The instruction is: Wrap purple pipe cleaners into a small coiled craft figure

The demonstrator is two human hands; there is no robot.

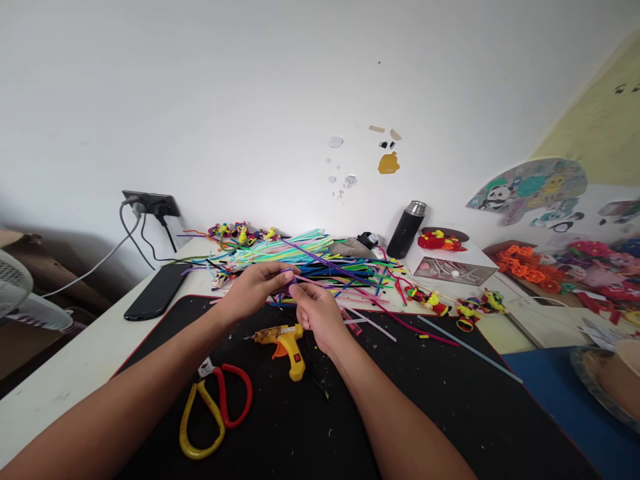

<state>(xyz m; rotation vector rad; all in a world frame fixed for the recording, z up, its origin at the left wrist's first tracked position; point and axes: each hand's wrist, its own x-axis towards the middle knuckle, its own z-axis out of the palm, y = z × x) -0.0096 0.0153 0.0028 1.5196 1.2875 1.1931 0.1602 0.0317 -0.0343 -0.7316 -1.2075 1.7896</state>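
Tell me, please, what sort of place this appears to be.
It looks like a small handicraft workspace, though whether at home or in a studio I cannot tell. The heap of colored fuzzy stems, the yellow glue gun and the little colorful figures suggest it.

Fan [13, 283], beyond left edge of tabletop [60, 380]: cropped. Scissors [223, 400]: blades hidden beneath left forearm [150, 380]. Purple piece [290, 284] (shape indeterminate): partly covered by left hand [254, 288], right hand [320, 312].

Bare left forearm [145, 373] and right forearm [385, 407] slant inward from the frame's lower corners; at centre, left grip [255, 287] and right grip [319, 313] nearly meet, all 2 pinching, fingers bent.
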